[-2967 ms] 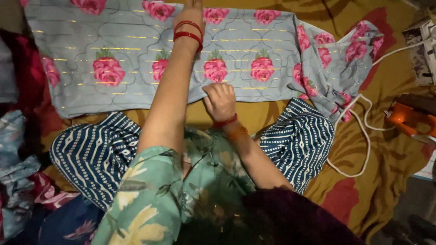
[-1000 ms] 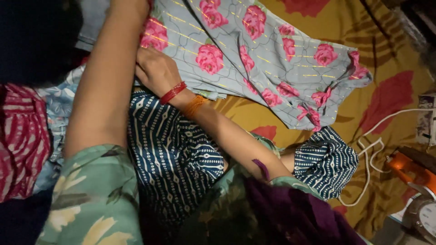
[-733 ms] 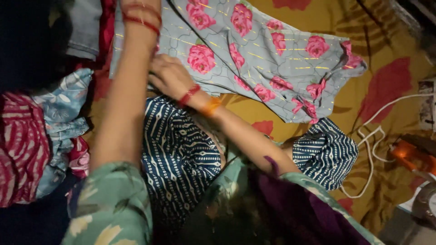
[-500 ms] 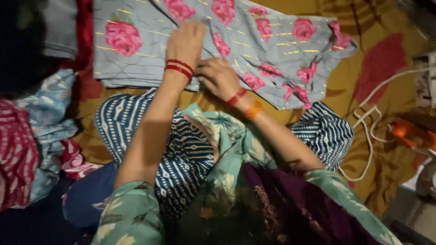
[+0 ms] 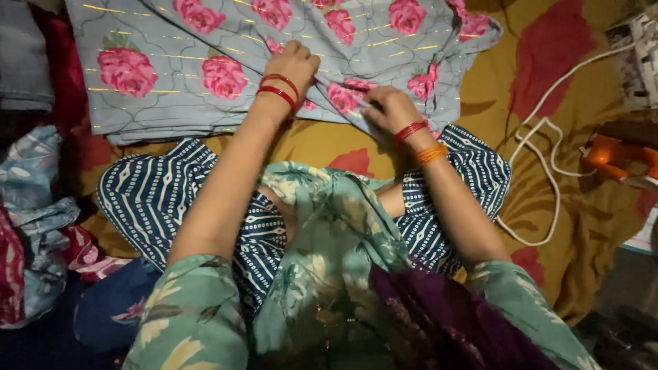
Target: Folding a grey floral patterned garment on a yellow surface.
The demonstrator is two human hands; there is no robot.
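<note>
The person sits cross-legged on a mustard bedspread (image 5: 589, 205) with red leaf shapes, legs in dark blue trousers (image 5: 171, 205) patterned in white. In front of the knees a grey-blue cloth (image 5: 171, 75) printed with pink roses and thin gold lines lies spread across the upper part of the view, one part folded diagonally over the rest.

The left hand (image 5: 296, 65) rests on the cloth near its lower edge, fingers curled and pressing down on the fold; two red bangles (image 5: 279, 88) circle the wrist. The right hand (image 5: 385, 109) sits just to the right of it on the same cloth, fingers bent and pinching the fabric at the lower edge, with a red bangle and an orange one (image 5: 430, 153) on that wrist. The two hands are near each other but apart.

At the right, a white cable (image 5: 541, 171) loops over the bedspread toward an orange appliance (image 5: 613, 156) at the edge. At the left lies a pile of other clothes (image 5: 34, 212) in pale blue and red.
</note>
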